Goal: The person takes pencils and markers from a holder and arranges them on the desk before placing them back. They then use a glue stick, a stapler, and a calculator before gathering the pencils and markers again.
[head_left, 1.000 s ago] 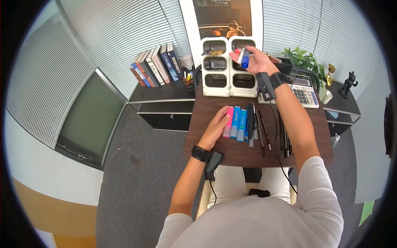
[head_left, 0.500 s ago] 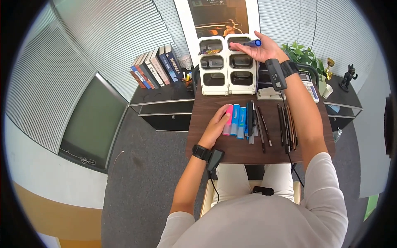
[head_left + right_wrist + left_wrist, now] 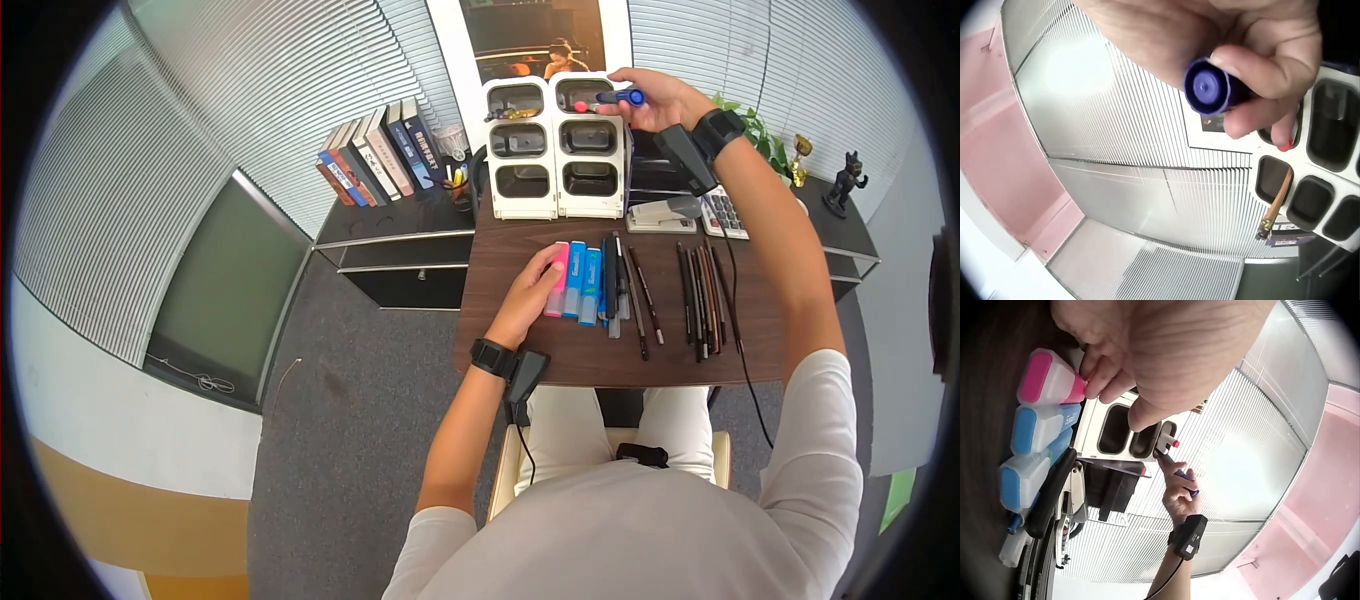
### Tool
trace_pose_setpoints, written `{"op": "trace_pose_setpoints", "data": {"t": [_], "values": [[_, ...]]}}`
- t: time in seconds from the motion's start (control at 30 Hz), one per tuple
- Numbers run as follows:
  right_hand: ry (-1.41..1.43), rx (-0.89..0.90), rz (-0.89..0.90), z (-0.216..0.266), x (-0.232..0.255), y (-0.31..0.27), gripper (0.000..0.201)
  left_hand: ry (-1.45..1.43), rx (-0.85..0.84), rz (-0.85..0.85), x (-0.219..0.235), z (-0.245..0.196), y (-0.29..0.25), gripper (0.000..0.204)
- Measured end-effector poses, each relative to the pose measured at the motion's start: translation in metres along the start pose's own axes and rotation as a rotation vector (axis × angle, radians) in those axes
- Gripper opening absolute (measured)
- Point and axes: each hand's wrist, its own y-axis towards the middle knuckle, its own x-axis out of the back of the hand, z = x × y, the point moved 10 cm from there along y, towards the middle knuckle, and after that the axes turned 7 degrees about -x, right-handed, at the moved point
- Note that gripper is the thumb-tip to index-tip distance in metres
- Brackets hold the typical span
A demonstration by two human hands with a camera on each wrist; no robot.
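In the head view my right hand [image 3: 665,98] is at the upper right opening of the white organizer [image 3: 556,205]. Its thumb and fingers pinch a blue marker [image 3: 630,97], whose round end [image 3: 1209,87] faces the right wrist camera. Just by those fingertips, a white marker with a red end [image 3: 1171,442] shows at the opening. On the table, my left hand [image 3: 527,300] rests against a pink highlighter [image 3: 558,290], its fingers relaxed along it. Two blue highlighters [image 3: 574,285] lie right beside the pink one.
Dark pens [image 3: 612,270] and several pencils [image 3: 705,300] lie right of the highlighters. A pencil with a patterned end [image 3: 1272,212] sticks out of the upper left opening. Behind my right forearm are a stapler [image 3: 665,212] and calculator [image 3: 722,212]. Books [image 3: 375,155] stand on the left cabinet.
My right hand has moved from in front of the organizer to its upper right opening, turning the blue marker sideways on the way. The left hand stays at the pink highlighter.
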Motion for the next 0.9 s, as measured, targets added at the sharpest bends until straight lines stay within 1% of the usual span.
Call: {"op": "trace_pose_setpoints", "data": {"t": [0.03,0.07,0.13,0.17,0.2,0.27,0.3,0.33,0.4,0.43,0.47,0.53,0.57,0.6,0.67,0.73,0.8,0.83,0.9], "values": [[-0.035,0.0,0.017,0.003,-0.004,-0.003,0.048,0.002,-0.009,-0.003,0.001,-0.001,0.0,0.044],[-0.034,-0.002,0.02,0.003,-0.007,-0.005,0.048,0.004,-0.007,-0.007,0.001,-0.001,-0.001,0.044],[-0.11,0.068,-0.068,0.011,-0.006,-0.011,0.058,0.008,-0.004,0.006,0.0,-0.001,-0.001,0.047],[-0.107,0.1,-0.1,0.013,-0.01,-0.023,0.066,0.008,-0.001,0.006,0.0,0.0,-0.001,0.047],[-0.105,0.096,-0.102,0.011,-0.008,-0.022,0.066,0.014,-0.005,0.006,0.001,-0.001,-0.001,0.047],[-0.227,0.293,-0.186,0.026,-0.008,-0.034,0.064,0.018,-0.004,0.011,0.0,-0.001,-0.001,0.047],[-0.314,0.352,-0.25,0.028,-0.005,-0.042,0.058,0.012,-0.007,0.001,0.001,-0.002,-0.001,0.044],[-0.314,0.345,-0.257,0.022,-0.008,-0.048,0.058,0.003,-0.008,-0.008,0.001,-0.002,-0.001,0.042],[-0.699,0.433,-0.288,0.018,-0.024,-0.063,0.053,-0.004,-0.01,-0.005,0.0,-0.002,0.0,0.041],[-0.867,0.439,-0.286,0.012,-0.033,-0.068,0.05,-0.002,-0.017,-0.006,0.0,-0.002,0.0,0.041],[-0.963,0.534,-0.339,0.011,-0.032,-0.067,0.044,-0.014,0.003,-0.003,0.0,0.0,-0.002,0.041],[-1.464,0.925,-0.428,0.01,-0.053,-0.077,0.034,-0.014,-0.038,0.0,0.0,-0.002,0.0,0.04],[-1.526,0.855,-0.481,-0.002,-0.059,-0.084,0.025,-0.002,-0.031,-0.001,0.0,-0.001,0.0,0.04],[-1.638,0.929,-0.512,-0.019,-0.072,-0.095,0.021,-0.014,-0.013,0.0,0.0,0.0,-0.001,0.04],[-1.731,0.939,-0.271,-0.068,-0.09,-0.099,0.019,0.036,-0.009,0.015,-0.002,-0.005,-0.002,0.039],[-1.751,0.747,-0.04,-0.125,-0.089,-0.095,0.023,0.03,-0.002,0.006,0.0,-0.002,-0.002,0.039],[-1.781,0.793,0.129,-0.166,-0.097,-0.108,0.031,0.041,0.001,0.012,0.001,0.002,-0.001,0.039],[-1.781,0.798,0.129,-0.174,-0.104,-0.117,0.031,0.044,-0.001,0.011,0.001,0.002,-0.001,0.039],[-1.824,0.646,0.104,-0.191,-0.104,-0.122,0.037,0.055,0.02,0.004,0.001,0.003,-0.001,0.04]]}}
